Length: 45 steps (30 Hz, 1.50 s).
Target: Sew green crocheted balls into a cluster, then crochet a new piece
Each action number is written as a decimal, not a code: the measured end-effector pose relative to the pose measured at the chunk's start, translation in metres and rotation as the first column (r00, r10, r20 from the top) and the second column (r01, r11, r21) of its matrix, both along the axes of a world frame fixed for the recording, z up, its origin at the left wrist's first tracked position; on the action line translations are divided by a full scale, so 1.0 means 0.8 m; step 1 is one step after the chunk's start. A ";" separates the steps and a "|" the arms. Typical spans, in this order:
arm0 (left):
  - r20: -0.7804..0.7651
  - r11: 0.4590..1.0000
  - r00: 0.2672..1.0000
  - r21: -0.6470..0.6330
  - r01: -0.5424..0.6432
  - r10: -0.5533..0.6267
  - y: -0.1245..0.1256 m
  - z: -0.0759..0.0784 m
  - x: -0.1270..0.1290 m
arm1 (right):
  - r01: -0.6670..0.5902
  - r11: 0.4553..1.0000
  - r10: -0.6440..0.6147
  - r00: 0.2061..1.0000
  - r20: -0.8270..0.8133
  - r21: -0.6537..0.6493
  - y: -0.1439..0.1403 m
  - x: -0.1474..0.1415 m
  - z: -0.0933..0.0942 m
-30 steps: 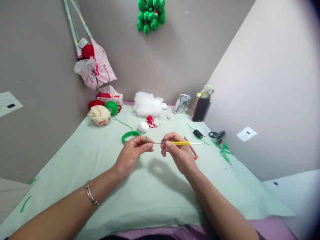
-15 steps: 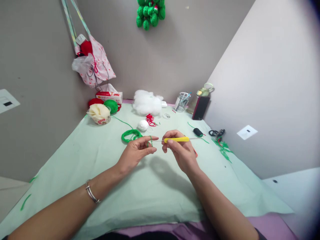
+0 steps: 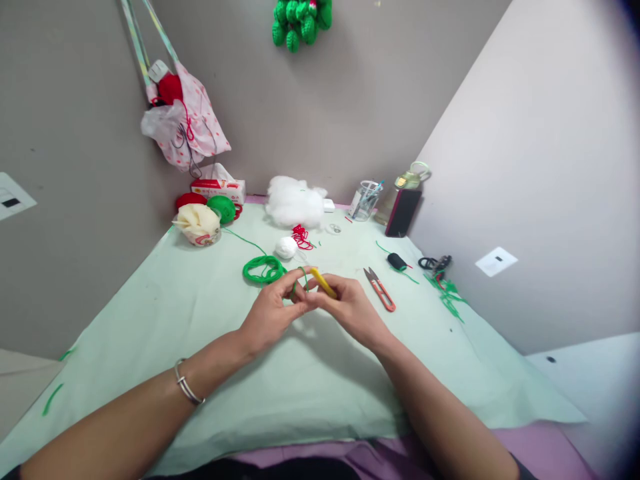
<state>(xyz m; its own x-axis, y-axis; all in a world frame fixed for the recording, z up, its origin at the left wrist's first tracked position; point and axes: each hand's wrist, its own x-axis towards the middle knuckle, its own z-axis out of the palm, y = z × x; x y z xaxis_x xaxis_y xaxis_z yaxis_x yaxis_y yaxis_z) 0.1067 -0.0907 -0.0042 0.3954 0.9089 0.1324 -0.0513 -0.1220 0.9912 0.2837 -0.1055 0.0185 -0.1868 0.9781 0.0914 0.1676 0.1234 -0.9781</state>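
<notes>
My left hand point(image 3: 273, 310) has green yarn point(image 3: 306, 280) looped around its fingers, with thumb and index closed toward the other hand. My right hand point(image 3: 350, 310) is closed on a crochet hook point(image 3: 323, 283) with a yellow handle, which tilts up to the left; its metal tip is hidden. The fingertips of both hands meet. Behind my left hand lies a loose coil of green yarn point(image 3: 263, 269), and a strand runs from it back toward a green yarn ball point(image 3: 221, 209).
Orange thread snips point(image 3: 381, 291) lie right of my right hand. Farther back are a white yarn ball point(image 3: 286, 247), red yarn point(image 3: 301, 237), white stuffing point(image 3: 296, 202), a glass jar point(image 3: 365, 201) and a phone point(image 3: 403, 213). Green yarn scraps point(image 3: 450, 297) lie at the right.
My right hand has moved left and down to meet my left hand. The yellow hook has turned from level to steeply tilted. The snips have come into full view.
</notes>
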 end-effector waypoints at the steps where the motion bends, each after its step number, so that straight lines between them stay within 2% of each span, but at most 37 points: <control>1: -0.007 1.000 1.000 0.008 -0.008 0.008 0.000 -0.002 0.001 | -0.023 0.999 0.023 1.000 -0.012 -0.032 0.001 -0.002 -0.001; 6: 0.094 0.994 0.994 -0.101 -0.039 0.049 0.004 0.001 -0.001 | 0.050 0.997 -0.054 0.996 -0.068 -0.058 0.005 -0.001 -0.004; 10: 0.177 0.978 0.978 -0.194 -0.076 0.111 0.009 0.005 -0.005 | 0.047 0.990 -0.061 0.994 -0.096 -0.133 0.009 0.002 -0.005; 14: 0.116 0.991 0.988 -0.097 -0.092 0.103 0.009 0.003 -0.004 | 0.097 0.969 -0.153 0.957 -0.245 -0.225 0.013 0.002 -0.005; 17: 0.057 0.997 0.996 -0.027 -0.069 0.070 0.008 0.001 -0.002 | 0.076 0.958 -0.177 0.915 -0.363 -0.276 0.016 0.004 -0.004; 24: 0.055 0.996 0.998 -0.081 -0.021 0.025 0.009 0.001 -0.002 | -0.083 0.938 -0.097 0.869 -0.484 -0.337 0.017 0.007 0.000; 28: 0.067 0.995 0.994 -0.060 -0.079 0.083 0.007 0.004 -0.004 | -0.140 0.931 -0.019 0.904 -0.426 -0.338 0.013 0.007 0.003; 31: 0.047 0.991 0.992 0.054 -0.122 0.120 0.006 0.004 -0.006 | -0.179 0.916 0.043 0.934 -0.355 -0.359 0.012 0.006 0.003; 34: 0.035 0.981 0.991 0.141 -0.132 0.128 0.007 0.001 -0.007 | -0.171 0.922 0.054 0.945 -0.322 -0.348 0.011 0.004 0.001; 36: 0.060 0.989 0.994 0.112 -0.100 0.094 0.007 -0.001 -0.005 | -0.131 0.945 0.041 0.957 -0.288 -0.301 0.011 0.003 -0.002; 40: 0.144 1.000 0.989 0.015 -0.026 0.024 0.006 -0.001 -0.003 | -0.028 0.992 0.008 0.987 -0.160 -0.122 0.008 0.003 -0.004; 45: 0.087 0.996 0.992 0.015 -0.088 0.086 0.006 0.003 -0.003 | 0.018 1.000 -0.019 0.997 -0.069 -0.016 0.004 0.000 -0.001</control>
